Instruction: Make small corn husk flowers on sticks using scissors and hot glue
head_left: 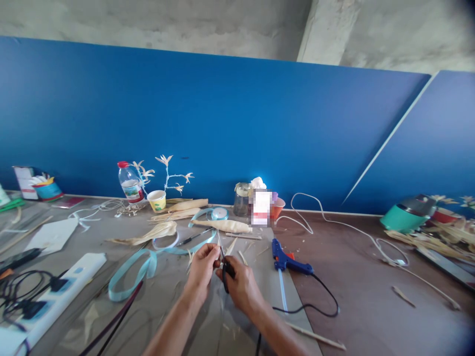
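My right hand (240, 278) is closed around the black handles of a pair of scissors (224, 277), whose blades point away from me. Close beside the blades, my left hand (205, 261) is closed in a pinch; a small pale piece seems to sit at its fingertips, too small to name. Just beyond both hands lies a dried corn husk (230, 226), with a roll of light blue ribbon (219, 213) behind it. Loose blue ribbon (129, 277) curls on the table to the left, near another husk (159, 232) and a black pen (195, 236).
A blue glue gun (287, 258) with a black cord lies to the right. At left is a white power strip (70, 287) with plugs. Along the blue partition (237, 123) stand a bottle (129, 183), a yellow cup (156, 200) with husk flowers, and a glass jar (242, 200).
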The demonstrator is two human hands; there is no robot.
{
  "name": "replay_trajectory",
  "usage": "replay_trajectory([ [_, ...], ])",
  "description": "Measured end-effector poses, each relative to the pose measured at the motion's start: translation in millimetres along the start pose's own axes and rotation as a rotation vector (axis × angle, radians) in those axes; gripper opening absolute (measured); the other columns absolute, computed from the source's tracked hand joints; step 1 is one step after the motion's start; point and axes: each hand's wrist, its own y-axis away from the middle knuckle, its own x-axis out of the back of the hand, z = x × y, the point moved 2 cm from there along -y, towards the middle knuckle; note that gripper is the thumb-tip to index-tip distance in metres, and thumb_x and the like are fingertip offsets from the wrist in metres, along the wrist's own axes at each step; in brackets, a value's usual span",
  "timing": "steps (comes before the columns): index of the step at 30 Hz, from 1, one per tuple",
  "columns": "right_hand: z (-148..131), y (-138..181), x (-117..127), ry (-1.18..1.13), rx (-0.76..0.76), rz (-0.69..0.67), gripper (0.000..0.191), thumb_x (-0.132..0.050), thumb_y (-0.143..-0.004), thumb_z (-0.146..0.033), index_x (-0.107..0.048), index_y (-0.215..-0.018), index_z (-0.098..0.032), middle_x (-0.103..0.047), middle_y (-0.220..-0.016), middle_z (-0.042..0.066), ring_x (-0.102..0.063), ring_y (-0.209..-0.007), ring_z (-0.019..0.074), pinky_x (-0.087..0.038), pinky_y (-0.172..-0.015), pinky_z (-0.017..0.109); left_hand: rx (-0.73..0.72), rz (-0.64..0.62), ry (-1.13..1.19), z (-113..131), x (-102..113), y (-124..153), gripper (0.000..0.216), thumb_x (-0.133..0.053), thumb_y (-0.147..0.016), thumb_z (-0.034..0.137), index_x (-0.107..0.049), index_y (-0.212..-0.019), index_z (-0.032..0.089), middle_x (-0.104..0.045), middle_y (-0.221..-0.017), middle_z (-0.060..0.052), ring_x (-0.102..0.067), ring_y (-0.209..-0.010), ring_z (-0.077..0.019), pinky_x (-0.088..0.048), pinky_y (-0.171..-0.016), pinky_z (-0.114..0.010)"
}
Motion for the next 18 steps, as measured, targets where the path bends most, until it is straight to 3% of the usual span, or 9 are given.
replay_trajectory([
  [5,4,-3,4,0.055,-0.022,0.006,0.013,-0.052,-0.077,-0.028,-0.059,-0.078,-0.018,-0.057,-0.059,-0.003,-0.049,-0.052,0.0104,-0.034,-0.048,0.019,-0.025,0.022,-0.005,4,0,1,0.025,-0.069,-0.058,0.035,-0.055,-0.057,0.015,-0.045,-0.049,0.005,-0.041,-0.046,-0.0069,-0.032,-0.048,-0.019],
  [12,19,-13,27,0.415,-0.165,0.100,0.026,-0.057,-0.073,-0.034,-0.057,-0.096,-0.022,-0.067,-0.072,0.003,-0.061,-0.065,0.0185,-0.034,-0.055,0.023,-0.018,0.015,-0.002,7,-1,4,0.023,-0.068,-0.060,0.034,-0.055,-0.058,0.016,-0.046,-0.051,0.005,-0.039,-0.046,-0.0066,-0.031,-0.048,-0.019],
  [18,24,-15,36,0.585,-0.248,-0.007,0.037,-0.059,-0.071,-0.033,-0.054,-0.105,-0.019,-0.068,-0.084,0.009,-0.063,-0.078,0.0248,-0.036,-0.062,0.028,-0.016,-0.018,0.016,8,-1,5,0.023,-0.066,-0.064,0.033,-0.053,-0.057,0.015,-0.046,-0.050,0.006,-0.038,-0.047,-0.0061,-0.029,-0.048,-0.019],
])
